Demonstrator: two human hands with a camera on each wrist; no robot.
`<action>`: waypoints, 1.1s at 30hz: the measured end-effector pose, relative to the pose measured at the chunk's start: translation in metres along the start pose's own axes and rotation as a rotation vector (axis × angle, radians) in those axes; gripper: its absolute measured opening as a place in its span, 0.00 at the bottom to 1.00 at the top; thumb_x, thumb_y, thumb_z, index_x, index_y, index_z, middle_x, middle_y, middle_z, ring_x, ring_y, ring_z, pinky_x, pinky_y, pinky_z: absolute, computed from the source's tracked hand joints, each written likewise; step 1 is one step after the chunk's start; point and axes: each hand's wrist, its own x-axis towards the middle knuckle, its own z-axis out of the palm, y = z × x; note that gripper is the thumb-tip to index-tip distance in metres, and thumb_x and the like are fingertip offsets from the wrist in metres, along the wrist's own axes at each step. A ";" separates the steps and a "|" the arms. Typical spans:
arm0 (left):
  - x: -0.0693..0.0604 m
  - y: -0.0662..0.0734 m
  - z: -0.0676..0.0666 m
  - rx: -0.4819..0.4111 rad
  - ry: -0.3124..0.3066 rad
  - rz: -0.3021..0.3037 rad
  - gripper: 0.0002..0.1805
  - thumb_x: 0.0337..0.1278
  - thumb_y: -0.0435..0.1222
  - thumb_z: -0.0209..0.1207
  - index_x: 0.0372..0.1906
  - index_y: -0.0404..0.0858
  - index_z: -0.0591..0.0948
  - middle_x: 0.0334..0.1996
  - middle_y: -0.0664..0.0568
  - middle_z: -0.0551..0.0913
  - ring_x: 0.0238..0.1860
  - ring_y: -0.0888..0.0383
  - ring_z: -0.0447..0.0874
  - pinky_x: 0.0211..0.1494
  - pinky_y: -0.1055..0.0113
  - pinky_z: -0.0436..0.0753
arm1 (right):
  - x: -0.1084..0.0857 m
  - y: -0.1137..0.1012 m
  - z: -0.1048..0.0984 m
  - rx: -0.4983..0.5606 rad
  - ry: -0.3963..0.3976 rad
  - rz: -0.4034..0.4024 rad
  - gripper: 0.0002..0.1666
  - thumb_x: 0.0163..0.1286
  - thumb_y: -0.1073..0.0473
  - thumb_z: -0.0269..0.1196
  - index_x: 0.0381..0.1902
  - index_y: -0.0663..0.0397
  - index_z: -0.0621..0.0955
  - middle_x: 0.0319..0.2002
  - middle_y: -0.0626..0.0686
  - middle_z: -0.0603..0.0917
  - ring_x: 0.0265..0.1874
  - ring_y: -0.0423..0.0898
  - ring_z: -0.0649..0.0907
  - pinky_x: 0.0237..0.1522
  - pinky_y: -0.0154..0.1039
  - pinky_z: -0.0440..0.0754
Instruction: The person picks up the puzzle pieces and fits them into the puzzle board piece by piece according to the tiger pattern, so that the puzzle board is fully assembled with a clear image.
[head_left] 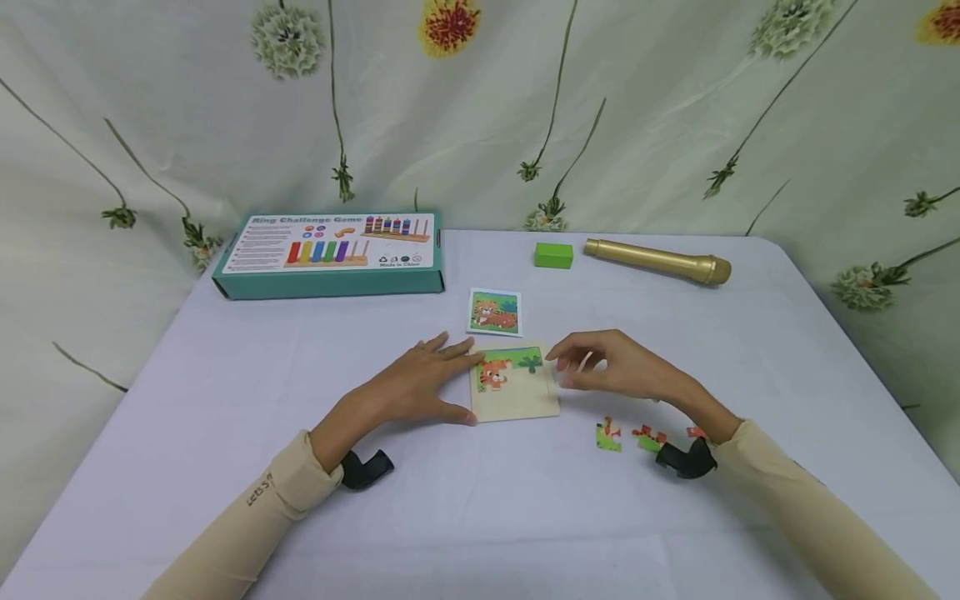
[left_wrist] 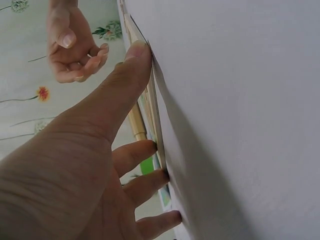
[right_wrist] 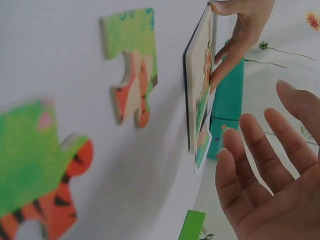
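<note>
A pale wooden puzzle board (head_left: 517,404) lies flat on the table, its upper part filled with pieces showing a tiger's face (head_left: 495,375) and a palm. My left hand (head_left: 423,379) touches the board's left side, thumb and fingers spread along the edge. Just off the right edge hovers my right hand (head_left: 618,362); the right wrist view shows its fingers loosely bent, nothing between them. Loose tiger pieces lie nearer my right sleeve: a green-and-orange piece (head_left: 609,435), another piece (head_left: 649,438) and one partly hidden by the right wrist (head_left: 696,432).
A tiger picture card (head_left: 495,313) lies behind the board. Farther back are a teal game box (head_left: 330,283), a green block (head_left: 553,256) and a gold toy microphone (head_left: 660,260). A flowered cloth (head_left: 480,125) hangs behind the white-covered table (head_left: 480,517).
</note>
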 end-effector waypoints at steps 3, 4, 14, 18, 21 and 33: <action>0.000 0.000 0.000 0.001 -0.001 -0.002 0.51 0.44 0.61 0.66 0.74 0.51 0.60 0.75 0.53 0.53 0.76 0.41 0.40 0.75 0.44 0.47 | -0.009 0.006 -0.006 -0.002 0.015 0.019 0.22 0.62 0.55 0.68 0.53 0.56 0.81 0.43 0.53 0.84 0.43 0.47 0.80 0.48 0.41 0.81; 0.000 0.000 0.000 0.003 -0.002 -0.003 0.51 0.44 0.61 0.66 0.74 0.51 0.60 0.75 0.53 0.52 0.76 0.41 0.40 0.75 0.44 0.47 | -0.012 0.008 -0.008 -0.005 0.023 0.030 0.22 0.62 0.55 0.68 0.53 0.56 0.81 0.43 0.53 0.84 0.43 0.48 0.80 0.49 0.43 0.80; -0.001 0.000 0.000 0.004 -0.005 -0.011 0.51 0.44 0.61 0.66 0.74 0.51 0.60 0.75 0.53 0.52 0.76 0.40 0.40 0.75 0.43 0.47 | -0.042 0.034 -0.027 -0.006 0.101 0.074 0.20 0.62 0.57 0.68 0.51 0.56 0.81 0.50 0.53 0.83 0.50 0.53 0.79 0.58 0.55 0.74; -0.001 0.000 0.000 0.004 -0.007 -0.010 0.51 0.44 0.62 0.66 0.74 0.51 0.60 0.75 0.53 0.52 0.76 0.40 0.40 0.74 0.43 0.46 | -0.053 0.043 -0.032 -0.046 0.122 0.099 0.19 0.63 0.58 0.67 0.51 0.56 0.81 0.50 0.53 0.83 0.50 0.52 0.79 0.57 0.54 0.75; -0.001 -0.001 0.001 0.000 -0.007 -0.010 0.51 0.44 0.62 0.66 0.74 0.51 0.60 0.75 0.53 0.52 0.76 0.41 0.40 0.75 0.43 0.46 | -0.061 0.050 -0.034 -0.076 0.136 0.106 0.18 0.63 0.60 0.66 0.51 0.56 0.81 0.51 0.53 0.83 0.48 0.50 0.79 0.54 0.48 0.77; 0.000 0.001 0.000 0.006 -0.009 -0.009 0.51 0.45 0.62 0.65 0.74 0.51 0.59 0.75 0.53 0.52 0.76 0.41 0.40 0.75 0.43 0.47 | -0.083 0.064 -0.040 -0.081 0.150 0.109 0.21 0.61 0.62 0.68 0.53 0.53 0.80 0.51 0.51 0.82 0.43 0.46 0.76 0.46 0.33 0.76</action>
